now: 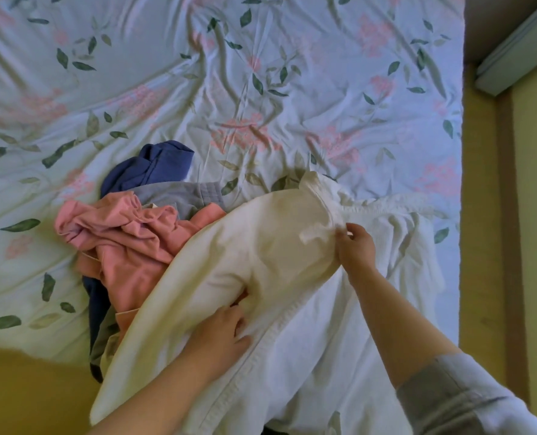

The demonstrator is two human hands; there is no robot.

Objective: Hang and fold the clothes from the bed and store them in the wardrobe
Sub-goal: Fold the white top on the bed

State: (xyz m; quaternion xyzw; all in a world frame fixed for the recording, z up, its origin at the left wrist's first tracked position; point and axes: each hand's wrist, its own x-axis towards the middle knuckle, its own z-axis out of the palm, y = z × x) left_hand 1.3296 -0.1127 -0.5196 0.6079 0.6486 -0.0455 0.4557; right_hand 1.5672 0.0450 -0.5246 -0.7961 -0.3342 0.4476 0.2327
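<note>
I see right hand (355, 248) pinching cream fabric garment (270, 246) near collar; left hand (221, 332) gripping its fold; crumpled pink top (129, 243) just beside, on floral bed sheet (261, 73).

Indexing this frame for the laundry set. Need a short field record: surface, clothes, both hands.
surface: bed, floral sheet
in work: white garment, spread across the near edge, overlapping the pile
pile: pink garment, blue garment, grey garment, all crumpled
left hand: holds a fold of the white garment
right hand: pinches the white garment near its collar
wardrobe: not in view
</note>
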